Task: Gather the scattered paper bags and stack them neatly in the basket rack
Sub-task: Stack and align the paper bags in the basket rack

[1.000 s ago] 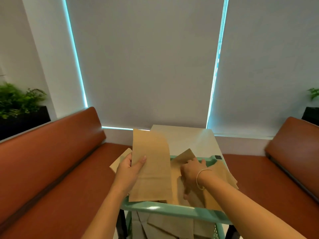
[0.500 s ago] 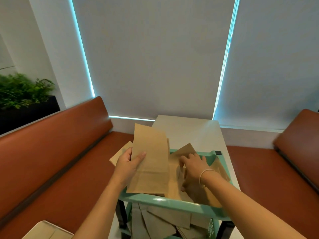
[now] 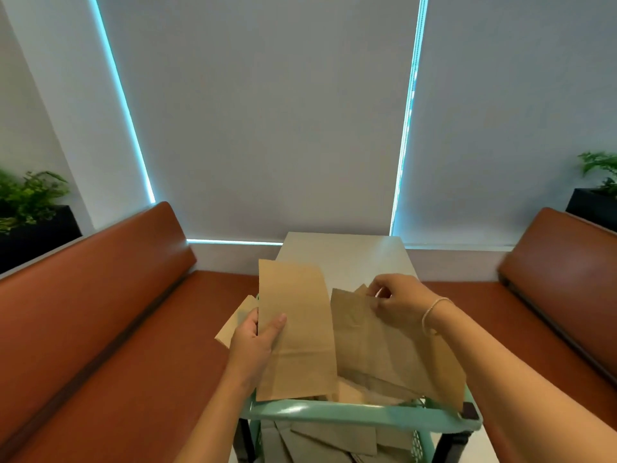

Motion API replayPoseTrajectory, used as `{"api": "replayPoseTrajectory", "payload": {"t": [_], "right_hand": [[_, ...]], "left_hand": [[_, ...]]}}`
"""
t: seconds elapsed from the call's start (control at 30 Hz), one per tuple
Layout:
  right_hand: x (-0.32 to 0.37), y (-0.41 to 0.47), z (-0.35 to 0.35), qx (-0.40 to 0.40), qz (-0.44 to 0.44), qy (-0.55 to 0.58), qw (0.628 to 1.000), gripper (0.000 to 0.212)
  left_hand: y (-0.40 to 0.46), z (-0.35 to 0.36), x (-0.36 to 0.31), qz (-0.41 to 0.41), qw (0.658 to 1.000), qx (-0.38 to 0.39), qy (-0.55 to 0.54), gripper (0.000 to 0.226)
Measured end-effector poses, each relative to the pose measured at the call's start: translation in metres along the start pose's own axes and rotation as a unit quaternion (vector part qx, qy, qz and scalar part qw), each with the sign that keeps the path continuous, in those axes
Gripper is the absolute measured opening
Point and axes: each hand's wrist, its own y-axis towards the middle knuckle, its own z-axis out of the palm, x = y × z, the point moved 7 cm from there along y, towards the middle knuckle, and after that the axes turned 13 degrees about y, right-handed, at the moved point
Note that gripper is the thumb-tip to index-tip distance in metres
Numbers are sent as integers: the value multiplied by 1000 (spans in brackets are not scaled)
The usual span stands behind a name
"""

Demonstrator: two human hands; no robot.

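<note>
The flat brown paper bags are probably light, floppy and easily creased (best pinched at an edge). The left hand (image 3: 255,342) clasps one upright bag (image 3: 295,329) over the mint-green plastic basket rack (image 3: 360,414), near its left edge; the right hand (image 3: 397,300) pinches another bag's (image 3: 387,349) top edge near the right side.

basket rack (image 3: 360,413): top basket mostly hidden under paper bags | lower tier (image 3: 334,442): cut by bottom edge | left hand (image 3: 255,342): fingers behind held bag (image 3: 295,329) | third bag (image 3: 235,324): mostly hidden
</note>
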Motion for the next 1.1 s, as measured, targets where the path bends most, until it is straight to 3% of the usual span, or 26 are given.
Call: {"api": "replayPoseTrajectory", "payload": {"t": [0.1, 0.23, 0.4, 0.5, 0.6, 0.7, 0.77, 0.87, 1.0, 1.1], "right_hand": [[11, 0, -25, -76, 4, 16, 997, 18], [47, -6, -43, -135, -35, -87, 986, 33], [107, -19, -26, -132, -152, -297, 934, 25], [137, -27, -11, -150, -222, -344, 900, 17], [155, -36, -16, -250, -359, -229, 869, 16], [149, -34, -18, -239, -395, -42, 886, 12], [137, -26, -9, -187, -360, 48, 913, 14], [107, -17, 17, -118, -288, 63, 948, 15], [63, -14, 43, -69, -185, 125, 972, 25], [38, -15, 53, -77, -132, 162, 975, 35]], "left_hand": [[4, -3, 5, -9, 1000, -3, -20, 10], [10, -4, 10, -26, 999, 15, -43, 11], [10, -3, 14, -41, 997, 27, -64, 12], [8, -3, 13, -42, 997, 31, -59, 12], [10, -4, 15, -48, 997, 32, -41, 13], [9, -4, 10, -58, 995, 36, -74, 18], [8, -3, 8, -84, 985, 47, -141, 27], [10, -6, 13, -106, 975, 18, -193, 32], [10, -10, 17, -104, 976, -20, -192, 18], [9, -10, 8, -64, 986, -16, -154, 18]]}}
